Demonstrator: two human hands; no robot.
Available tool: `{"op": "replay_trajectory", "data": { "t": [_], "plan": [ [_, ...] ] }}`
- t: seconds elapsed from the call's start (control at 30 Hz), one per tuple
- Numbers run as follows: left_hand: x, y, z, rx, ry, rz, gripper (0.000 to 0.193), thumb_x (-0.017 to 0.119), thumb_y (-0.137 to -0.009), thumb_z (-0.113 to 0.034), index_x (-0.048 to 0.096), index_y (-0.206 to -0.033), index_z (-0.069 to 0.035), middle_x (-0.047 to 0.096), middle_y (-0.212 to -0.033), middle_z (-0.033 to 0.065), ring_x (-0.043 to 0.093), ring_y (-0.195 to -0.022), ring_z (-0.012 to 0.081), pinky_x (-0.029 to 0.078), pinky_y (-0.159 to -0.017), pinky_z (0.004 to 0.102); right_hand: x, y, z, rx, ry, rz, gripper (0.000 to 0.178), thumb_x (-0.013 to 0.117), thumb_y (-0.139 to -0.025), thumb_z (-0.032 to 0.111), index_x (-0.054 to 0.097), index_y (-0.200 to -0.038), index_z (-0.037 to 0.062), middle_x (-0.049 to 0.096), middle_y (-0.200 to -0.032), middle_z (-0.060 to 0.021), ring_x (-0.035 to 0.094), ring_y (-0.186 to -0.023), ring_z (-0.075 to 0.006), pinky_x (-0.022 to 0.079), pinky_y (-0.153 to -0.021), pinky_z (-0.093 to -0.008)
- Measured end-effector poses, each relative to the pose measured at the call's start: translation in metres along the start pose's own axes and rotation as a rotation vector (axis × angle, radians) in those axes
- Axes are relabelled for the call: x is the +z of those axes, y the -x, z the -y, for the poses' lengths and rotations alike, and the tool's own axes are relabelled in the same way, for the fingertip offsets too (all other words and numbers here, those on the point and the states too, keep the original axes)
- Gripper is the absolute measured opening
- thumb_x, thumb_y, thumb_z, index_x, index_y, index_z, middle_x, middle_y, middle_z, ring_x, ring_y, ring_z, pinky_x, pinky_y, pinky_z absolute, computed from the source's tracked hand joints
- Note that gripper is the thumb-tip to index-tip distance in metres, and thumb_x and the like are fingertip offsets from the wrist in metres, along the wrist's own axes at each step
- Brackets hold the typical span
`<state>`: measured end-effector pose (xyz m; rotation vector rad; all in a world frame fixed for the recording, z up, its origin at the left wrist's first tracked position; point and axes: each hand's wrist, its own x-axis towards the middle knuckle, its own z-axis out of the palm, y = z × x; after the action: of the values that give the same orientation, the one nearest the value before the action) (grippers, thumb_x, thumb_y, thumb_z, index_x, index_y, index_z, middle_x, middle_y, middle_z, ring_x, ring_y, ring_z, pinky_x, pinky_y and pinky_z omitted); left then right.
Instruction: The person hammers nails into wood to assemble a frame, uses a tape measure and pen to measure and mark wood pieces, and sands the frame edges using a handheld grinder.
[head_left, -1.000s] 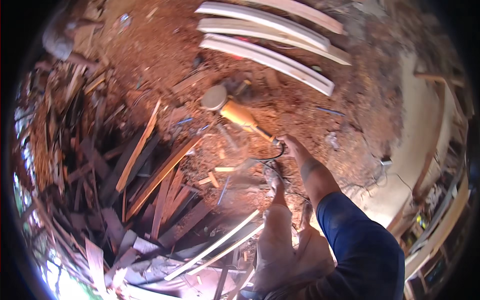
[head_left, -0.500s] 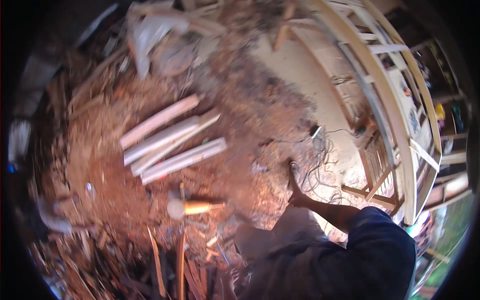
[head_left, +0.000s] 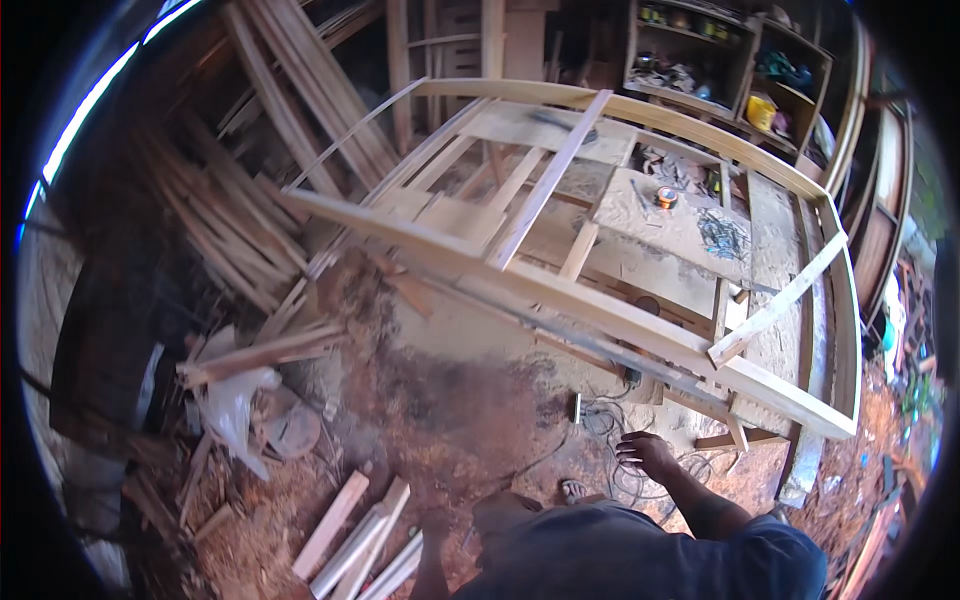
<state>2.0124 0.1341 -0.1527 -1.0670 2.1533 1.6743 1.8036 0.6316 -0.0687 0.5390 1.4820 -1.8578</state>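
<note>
My right hand [head_left: 648,455] hangs at my side above a tangle of dark cable [head_left: 605,420]. Its fingers are loosely apart with nothing in them. Dim and blurred, my left hand [head_left: 434,525] is low in the view, close to several sawn wooden pieces [head_left: 345,520] lying on the ground. How its fingers are set cannot be made out. Ahead of me, a large rectangular wooden frame [head_left: 420,238] rests over a workbench [head_left: 680,225]; neither hand touches it. One wooden crosspiece [head_left: 558,175] spans the frame, and a shorter slat [head_left: 780,300] lies across its right corner.
A small orange-and-black round thing [head_left: 666,197] and a heap of nails or wire [head_left: 722,235] are on the bench. Stacked boards [head_left: 215,215] lean at the left. Shelves [head_left: 690,95] stand at the back right. A plastic bag [head_left: 235,410] lies among scraps.
My view has swung up and rightward, from the littered ground to the frame and bench. The wooden pieces now sit at the lower edge. My right hand stays empty, its arm reaching farther forward.
</note>
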Motion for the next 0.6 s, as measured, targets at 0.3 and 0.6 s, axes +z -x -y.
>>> {"op": "replay_trajectory", "data": {
  "t": [0.3, 0.6],
  "plan": [
    [0.041, -0.322, -0.322, 0.054, 0.866, 0.221, 0.039, 0.052, -0.101, -0.038, 0.055, -0.112, 0.000, 0.064, -0.104, 0.0162, 0.064, -0.096, 0.0295, 0.056, -0.085, 0.0432, -0.030, -0.054, 0.060, -0.407, -1.141, -0.439, 0.054, 0.031, -0.105, 0.039, 0.051, -0.135, -0.0006, 0.058, -0.133, -0.0206, 0.057, -0.121, -0.0363, 0.044, -0.105, -0.0497],
    [0.055, -0.495, -0.501, -0.036, 0.877, 0.102, 0.063, 0.035, -0.105, -0.052, 0.049, -0.121, 0.007, 0.058, -0.115, 0.0232, 0.062, -0.101, 0.0343, 0.055, -0.091, 0.0461, 0.035, -0.151, 0.138, -0.645, -1.617, -0.635, 0.074, 0.031, -0.102, 0.060, 0.036, -0.150, 0.0048, 0.037, -0.157, -0.0149, 0.037, -0.143, -0.0336, 0.038, -0.113, -0.0508]
  ]
}}
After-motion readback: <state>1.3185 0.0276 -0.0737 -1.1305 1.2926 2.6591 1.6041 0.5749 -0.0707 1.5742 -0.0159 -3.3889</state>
